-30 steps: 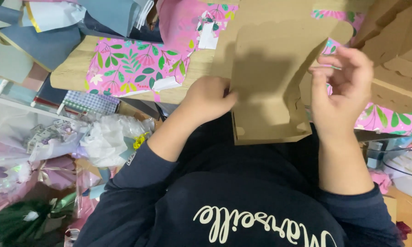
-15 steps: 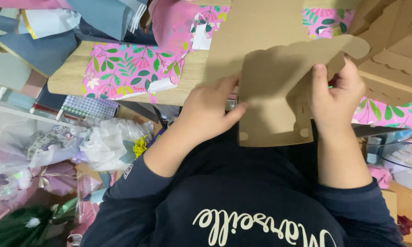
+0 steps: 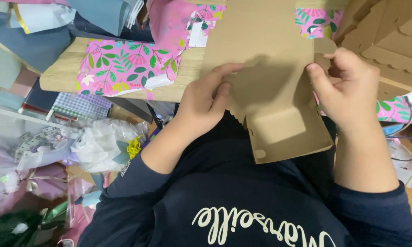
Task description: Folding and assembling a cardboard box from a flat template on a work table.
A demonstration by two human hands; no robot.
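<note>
- Across the upper part of the view ran a wooden tabletop, its near edge level with the person's chest, bearing the larger sheets so both hands could work just in front of it.
- Flat brown cardboard box blank: largest item, held upright-tilted over the table edge and the lap, its lower flap hanging toward the dark sweatshirt; apparently kept off the table so its panels could be bent freely.
- Stack of scalloped cardboard pieces: upper right, lying on the table just beside the blank, within reach of the right side.
- Pink floral wrapping paper: spread flat on the tabletop left of the blank, with a white tag at its lower right corner.
- Grey-blue paper sheets: piled at upper left, partly off the table.
- Cellophane-wrapped bouquets: lower left, below table level, well apart from the work.
- Left hand: fingers half curled, tips pressing the blank's left scalloped edge against the thumb, steadying that side.
- Right hand: loosely closed, thumb and forefinger pinching the blank's right edge near a small tab, seemingly to fold it.
</note>
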